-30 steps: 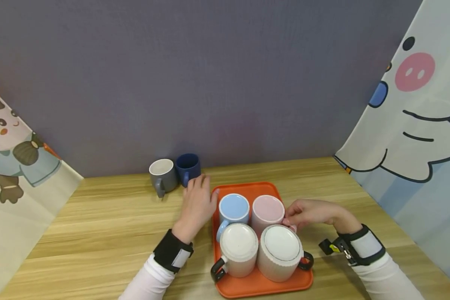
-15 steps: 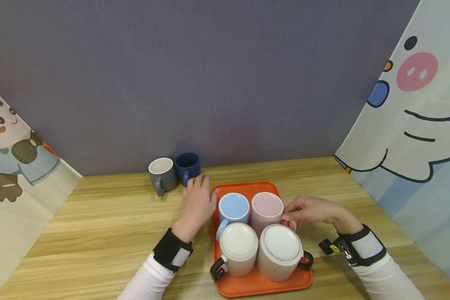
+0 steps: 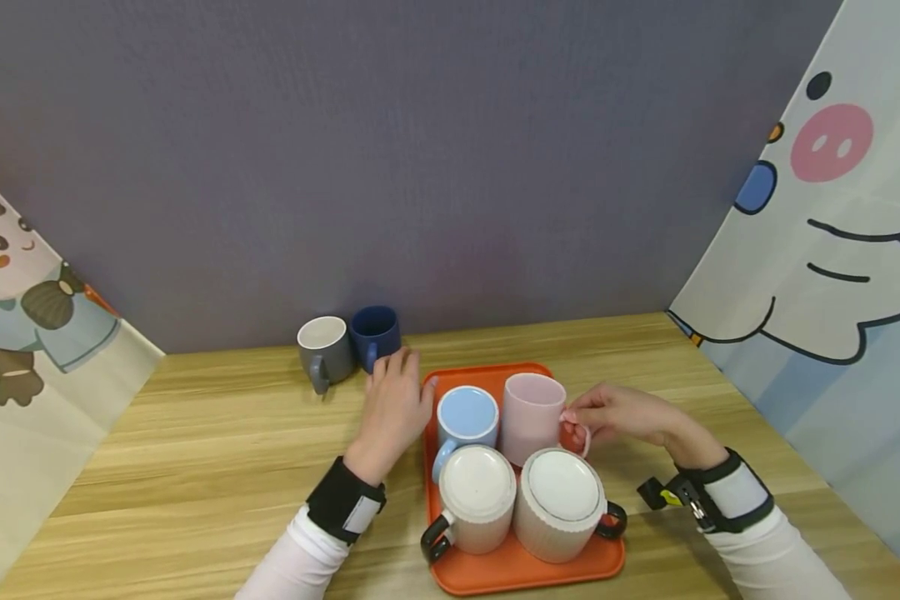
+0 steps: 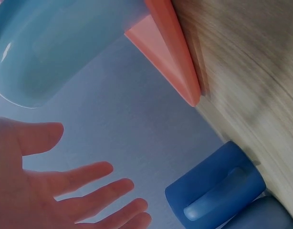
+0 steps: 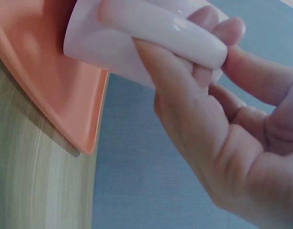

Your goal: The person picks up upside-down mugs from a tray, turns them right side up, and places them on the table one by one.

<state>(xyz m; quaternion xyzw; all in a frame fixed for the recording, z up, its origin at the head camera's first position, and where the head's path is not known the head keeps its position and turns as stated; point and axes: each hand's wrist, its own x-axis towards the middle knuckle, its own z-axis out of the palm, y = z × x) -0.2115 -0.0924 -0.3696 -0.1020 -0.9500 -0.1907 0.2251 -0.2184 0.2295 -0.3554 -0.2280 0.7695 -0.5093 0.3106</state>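
Note:
My right hand [image 3: 624,416] pinches the handle of a pink mug [image 3: 531,421] at the back right of an orange tray [image 3: 525,579]. In the right wrist view, finger and thumb close round the mug's pale handle [image 5: 165,31], and the mug's end is over the tray. Beside it stands a light blue mug [image 3: 468,413], base up. My left hand [image 3: 397,408] is held at the tray's left edge, fingers spread, holding nothing. Its fingertips point toward a navy mug [image 3: 376,333], which the left wrist view shows apart from them.
Two upturned white mugs with black handles, a left one [image 3: 478,496] and a right one [image 3: 558,504], fill the front of the tray. A grey mug [image 3: 327,350] stands upright against the navy one, by the grey back wall [image 3: 450,167]. Wooden tabletop [image 3: 195,467] lies around them.
The pink mug has risen a little and moved slightly toward the back, showing more of its side and handle. My right hand has gone up with it; the left has kept its place.

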